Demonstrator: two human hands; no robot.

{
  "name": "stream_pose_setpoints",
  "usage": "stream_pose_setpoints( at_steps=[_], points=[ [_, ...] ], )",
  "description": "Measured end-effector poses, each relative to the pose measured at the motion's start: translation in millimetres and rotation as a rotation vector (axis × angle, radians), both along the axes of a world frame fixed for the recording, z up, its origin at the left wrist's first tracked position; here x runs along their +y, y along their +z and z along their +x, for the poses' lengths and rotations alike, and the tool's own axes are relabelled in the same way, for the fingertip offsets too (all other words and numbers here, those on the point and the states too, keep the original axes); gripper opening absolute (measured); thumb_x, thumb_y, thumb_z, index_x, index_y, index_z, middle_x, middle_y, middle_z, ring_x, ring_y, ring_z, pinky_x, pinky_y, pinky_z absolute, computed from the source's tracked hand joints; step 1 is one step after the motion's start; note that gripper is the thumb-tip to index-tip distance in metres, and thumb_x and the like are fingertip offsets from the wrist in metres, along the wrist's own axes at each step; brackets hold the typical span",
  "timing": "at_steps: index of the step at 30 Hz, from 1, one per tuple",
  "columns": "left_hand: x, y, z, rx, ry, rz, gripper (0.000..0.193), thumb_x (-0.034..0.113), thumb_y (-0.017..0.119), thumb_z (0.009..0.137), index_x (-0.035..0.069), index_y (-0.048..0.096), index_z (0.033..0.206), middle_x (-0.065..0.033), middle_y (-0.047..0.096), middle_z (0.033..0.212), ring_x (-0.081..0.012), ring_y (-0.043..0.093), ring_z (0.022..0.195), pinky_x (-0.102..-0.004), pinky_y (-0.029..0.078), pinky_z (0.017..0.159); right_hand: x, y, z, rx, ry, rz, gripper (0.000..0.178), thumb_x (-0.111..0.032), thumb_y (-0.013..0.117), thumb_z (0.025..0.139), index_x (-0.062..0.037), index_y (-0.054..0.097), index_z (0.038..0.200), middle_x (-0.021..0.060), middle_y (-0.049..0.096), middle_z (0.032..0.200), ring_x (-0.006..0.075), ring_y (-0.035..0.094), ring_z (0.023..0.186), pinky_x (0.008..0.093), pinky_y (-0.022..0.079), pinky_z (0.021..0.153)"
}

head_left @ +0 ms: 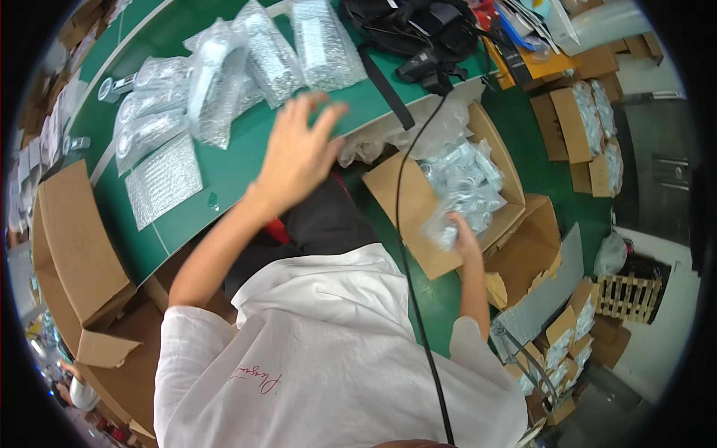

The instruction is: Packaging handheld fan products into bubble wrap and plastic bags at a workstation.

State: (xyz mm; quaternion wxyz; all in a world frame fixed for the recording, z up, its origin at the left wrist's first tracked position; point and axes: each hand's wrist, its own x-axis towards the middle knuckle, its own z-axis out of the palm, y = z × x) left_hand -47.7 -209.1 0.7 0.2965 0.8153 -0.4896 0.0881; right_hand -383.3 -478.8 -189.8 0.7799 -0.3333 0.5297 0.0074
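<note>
My left hand hovers over the front edge of the green table, fingers spread and slightly blurred, with nothing in them. Just beyond it lie several bubble-wrapped packages; the things inside are hard to make out. A flat bubble-wrap bag rests to their left. On my right side, an open cardboard box holds many clear-wrapped packages. My right hand grips a bubble-wrapped package at the near side of that box; its contents do not show clearly.
A black bag with straps sits at the table's back. A black cable hangs down in front of me. Cardboard boxes stand at the left and beside the right box. Filled cartons line the far right.
</note>
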Motion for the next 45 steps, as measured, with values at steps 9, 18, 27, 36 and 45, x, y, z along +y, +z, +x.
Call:
stream_pose_setpoints(
  at_steps=[9,18,27,36,45],
  points=[
    [-7,-25,91,-0.417,0.086,0.174,0.041,0.006,0.066,0.079,0.012,0.05,0.116,-0.0086,0.053,0.103,-0.0232,0.056,0.089,-0.034,0.05,0.064,-114,-115,-34,0.595,-0.087,-0.654,0.051,-0.031,0.072,0.079,-0.0018,0.061,0.119,0.0124,0.064,0.104,0.0268,0.06,0.091,0.035,0.051,0.08],
    [9,-21,102,-0.289,0.024,0.142,0.032,-0.003,0.062,0.078,0.008,0.056,0.108,-0.0077,0.056,0.096,-0.0231,0.058,0.075,-0.033,0.048,0.061,80,-55,56,-0.251,0.478,-0.749,0.022,-0.002,0.06,0.087,-0.0016,0.066,0.108,0.0071,0.071,0.096,0.0159,0.064,0.083,0.0252,0.05,0.076],
    [-28,47,122,0.112,-0.101,-0.228,0.02,-0.011,0.062,0.077,0.0,0.065,0.093,-0.0073,0.065,0.084,-0.0185,0.055,0.061,-0.0302,0.048,0.06,176,98,157,-0.569,0.638,-0.67,0.023,-0.014,0.058,0.097,-0.0011,0.064,0.115,0.0091,0.068,0.113,0.0174,0.063,0.097,0.0293,0.049,0.088],
    [3,73,29,0.411,-0.319,-0.274,0.011,-0.007,0.065,0.078,-0.001,0.066,0.087,-0.005,0.068,0.084,-0.0165,0.058,0.067,-0.0271,0.05,0.066,172,152,214,-1.072,0.042,0.73,0.067,-0.051,0.06,0.092,-0.0082,0.046,0.141,0.019,0.056,0.134,0.0294,0.059,0.117,0.039,0.05,0.096],
    [49,61,-67,0.685,-0.491,-0.227,0.013,-0.007,0.068,0.077,0.002,0.067,0.087,-0.0056,0.066,0.092,-0.0197,0.06,0.076,-0.0306,0.049,0.069,185,147,181,-1.055,0.058,0.547,0.078,-0.043,0.065,0.082,-0.0091,0.039,0.147,0.018,0.054,0.137,0.0336,0.055,0.122,0.0454,0.047,0.101]
  ],
)
